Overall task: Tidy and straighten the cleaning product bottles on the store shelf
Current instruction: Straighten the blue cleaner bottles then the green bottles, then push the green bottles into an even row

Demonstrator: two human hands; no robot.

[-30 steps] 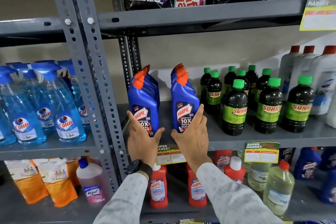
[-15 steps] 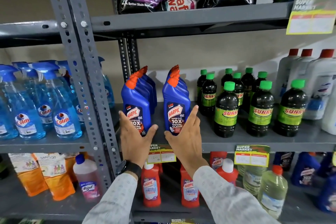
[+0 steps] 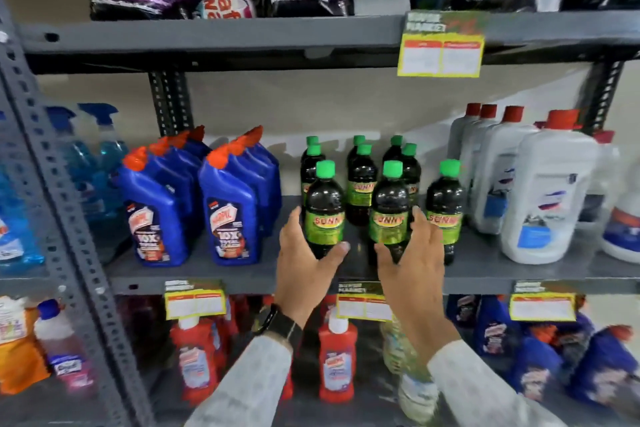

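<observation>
Here, both hands are up at the middle shelf [image 3: 214, 272], among the dark bottles with green caps. The left hand [image 3: 304, 263] cups the front-left dark bottle [image 3: 323, 215], fingers on its left side and thumb hooked round low on its right, so it looks to have hold of it, though blur makes firm contact hard to confirm. The right hand [image 3: 412, 260] wraps the neighbouring front bottle [image 3: 389, 215] the mirrored way, thumb at the left, fingers spread across its right side. A third front bottle [image 3: 445, 211] stands just beside those fingers. More of the same bottles stand in rows behind. To the left stand two rows of blue toilet-cleaner bottles [image 3: 230, 215] (orange-capped); to the right, white jugs [image 3: 547, 198] with red caps. A dark watch [image 3: 278, 322] sits on the left wrist.
</observation>
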